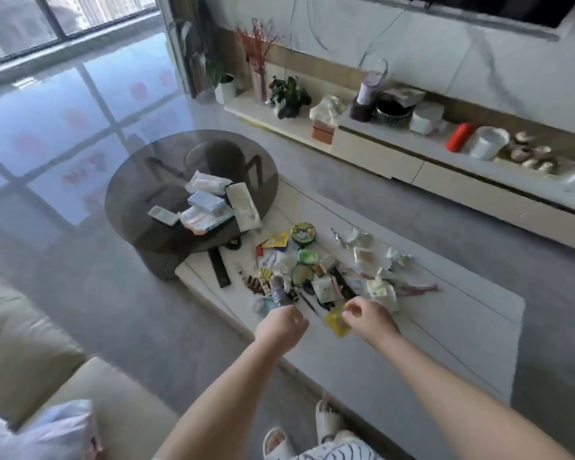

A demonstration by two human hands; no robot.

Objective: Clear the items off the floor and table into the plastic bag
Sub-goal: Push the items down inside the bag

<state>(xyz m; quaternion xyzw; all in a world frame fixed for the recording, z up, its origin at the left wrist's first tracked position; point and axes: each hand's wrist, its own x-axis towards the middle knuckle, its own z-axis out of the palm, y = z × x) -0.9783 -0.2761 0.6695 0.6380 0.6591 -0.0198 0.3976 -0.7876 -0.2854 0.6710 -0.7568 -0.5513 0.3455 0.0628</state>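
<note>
bare table edge (445, 353) (near), litter pile (312, 273) beyond

- No text legible anywhere; frame soft and blurred.
- Green tin (303, 233) on table: printed lid picture, wording unreadable.
- Yellow packet (336, 322): print too blurred.
- White boxes (205, 202) on round glass table: markings indistinct.

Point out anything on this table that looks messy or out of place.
Wrappers, sachets and crumpled paper lie strewn in a loose heap across the white table. A black remote lies askew beside it. Boxes and packets are piled unevenly on the round glass table.
</note>
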